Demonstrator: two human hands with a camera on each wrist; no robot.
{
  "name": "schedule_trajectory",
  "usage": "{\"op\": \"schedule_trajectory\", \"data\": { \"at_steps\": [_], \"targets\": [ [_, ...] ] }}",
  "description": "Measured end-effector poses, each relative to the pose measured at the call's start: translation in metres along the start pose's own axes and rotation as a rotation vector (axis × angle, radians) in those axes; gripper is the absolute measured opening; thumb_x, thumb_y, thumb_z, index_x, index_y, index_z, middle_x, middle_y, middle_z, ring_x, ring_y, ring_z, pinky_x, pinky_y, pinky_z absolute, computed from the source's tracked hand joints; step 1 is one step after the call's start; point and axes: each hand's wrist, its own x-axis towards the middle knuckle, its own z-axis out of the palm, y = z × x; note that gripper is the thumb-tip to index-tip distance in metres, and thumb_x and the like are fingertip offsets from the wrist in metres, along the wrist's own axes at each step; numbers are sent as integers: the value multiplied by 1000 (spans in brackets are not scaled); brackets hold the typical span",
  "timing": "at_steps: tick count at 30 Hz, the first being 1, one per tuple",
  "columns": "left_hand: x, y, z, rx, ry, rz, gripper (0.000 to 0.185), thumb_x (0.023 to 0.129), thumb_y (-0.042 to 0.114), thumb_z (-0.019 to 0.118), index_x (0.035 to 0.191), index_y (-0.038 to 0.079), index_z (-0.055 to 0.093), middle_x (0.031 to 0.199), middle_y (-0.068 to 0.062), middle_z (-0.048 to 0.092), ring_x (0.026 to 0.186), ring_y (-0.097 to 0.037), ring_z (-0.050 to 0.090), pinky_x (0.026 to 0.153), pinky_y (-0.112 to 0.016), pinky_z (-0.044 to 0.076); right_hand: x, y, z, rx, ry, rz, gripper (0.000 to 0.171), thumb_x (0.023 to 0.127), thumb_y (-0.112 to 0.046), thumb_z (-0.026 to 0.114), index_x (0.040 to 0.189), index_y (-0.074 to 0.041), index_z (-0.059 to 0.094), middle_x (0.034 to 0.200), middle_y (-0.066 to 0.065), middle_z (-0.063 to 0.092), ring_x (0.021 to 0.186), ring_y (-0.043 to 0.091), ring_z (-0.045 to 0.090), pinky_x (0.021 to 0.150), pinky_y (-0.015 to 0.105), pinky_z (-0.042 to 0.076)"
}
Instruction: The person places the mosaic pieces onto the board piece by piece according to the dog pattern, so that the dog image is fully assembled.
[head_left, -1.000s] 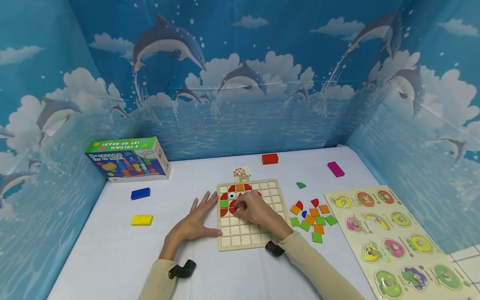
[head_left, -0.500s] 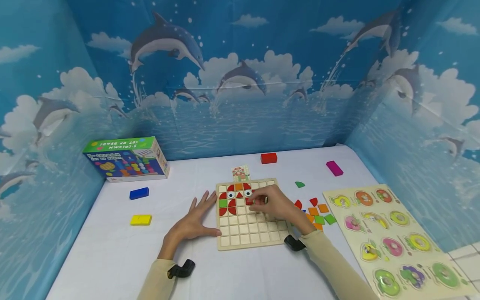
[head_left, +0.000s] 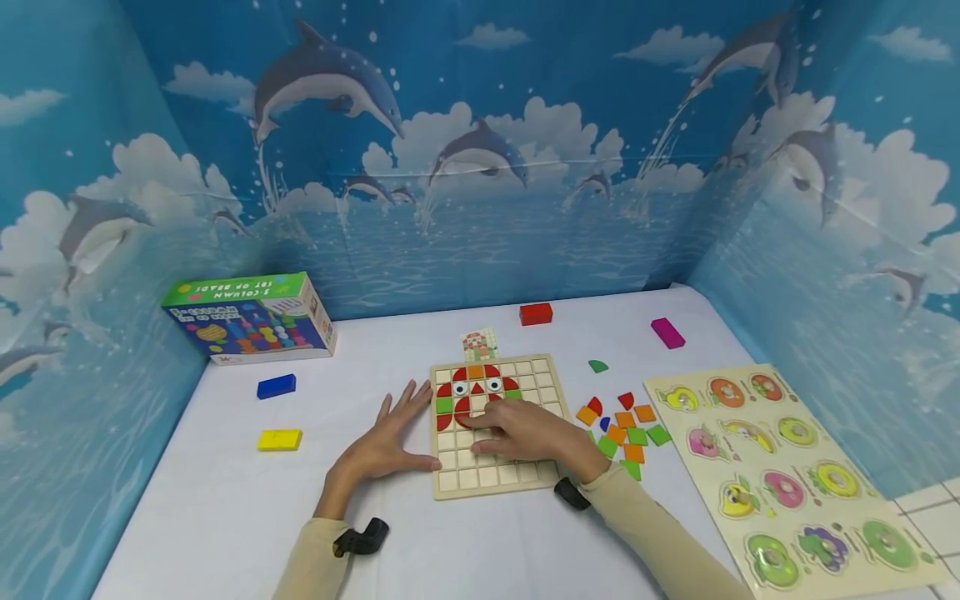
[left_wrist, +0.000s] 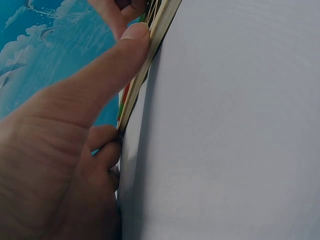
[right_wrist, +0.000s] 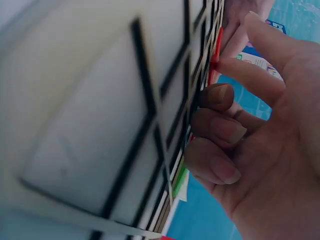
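A wooden grid board (head_left: pixel 487 477) lies on the table, its upper left part filled with red, green and orange pieces and two eye tiles. My left hand (head_left: pixel 382 446) rests against the board's left side, fingers spread and thumb at the edge. In the left wrist view, the thumb (left_wrist: pixel 132 47) touches the wooden rim. My right hand (head_left: pixel 528 432) is over the board, its index finger extended onto a red curved piece (head_left: pixel 463 422). The right wrist view shows that index fingertip against red, the thumb apart and the other fingers (right_wrist: pixel 215 127) curled with nothing visible in them.
Loose orange tiles (head_left: pixel 633 452), green tiles (head_left: pixel 658 434) and red pieces lie right of the board. A fruit puzzle board (head_left: pixel 720 454) is farther right. Behind are a small picture card (head_left: pixel 480 344) and a red block (head_left: pixel 536 314). A beads box (head_left: pixel 251 321) stands back left.
My right hand moved right to the red pieces beneath the right eye tile, then back left, and its index finger now touches a red piece. My left hand stays at the board's edge.
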Motion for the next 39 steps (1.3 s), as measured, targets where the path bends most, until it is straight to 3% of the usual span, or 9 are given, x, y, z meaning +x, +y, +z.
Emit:
{"op": "schedule_trajectory", "data": {
  "at_steps": [11,15,19,24,35,39],
  "targets": [
    [0,1,-1,1,3,-13,123,80,41,97,174,17,22,182,-3,12,168,-28,-5,134,-57,-11,-2,-2,-5,0,4,39,45,102,-33,77,141,-10,73,72,-10,52,65,6,42,58,21,36],
    [0,1,-2,1,7,-7,122,80,40,97,174,15,23,182,-4,13,168,-30,-5,134,-58,-11,3,0,-3,104,66,28,43,102,-30,77,139,-8,74,81,-9,57,71,7,47,63,22,41],
    [-1,0,0,4,5,-3,122,80,41,97,174,15,23,182,-2,13,168,-28,-4,134,-57,-10,16,6,4,238,166,4,31,98,-15,82,127,-6,79,82,-5,60,71,8,50,65,22,43],
    [-2,0,1,-5,7,2,123,79,41,97,174,16,23,182,-1,13,168,-28,-4,134,-56,-10,29,11,10,261,252,27,17,91,-7,88,108,-8,84,74,-7,56,69,6,48,62,22,40],
    [-1,0,2,-11,3,-4,122,80,42,97,174,17,23,182,-1,13,169,-27,-4,134,-57,-11,36,8,9,210,233,77,11,90,-7,88,101,-9,85,71,-7,57,69,7,48,62,22,39],
    [0,-1,1,-7,7,3,121,80,41,97,173,15,24,182,-4,13,168,-29,-4,134,-59,-11,37,7,8,213,213,85,15,91,-7,88,105,-8,85,72,-6,57,68,7,48,61,21,39]
  ]
}}
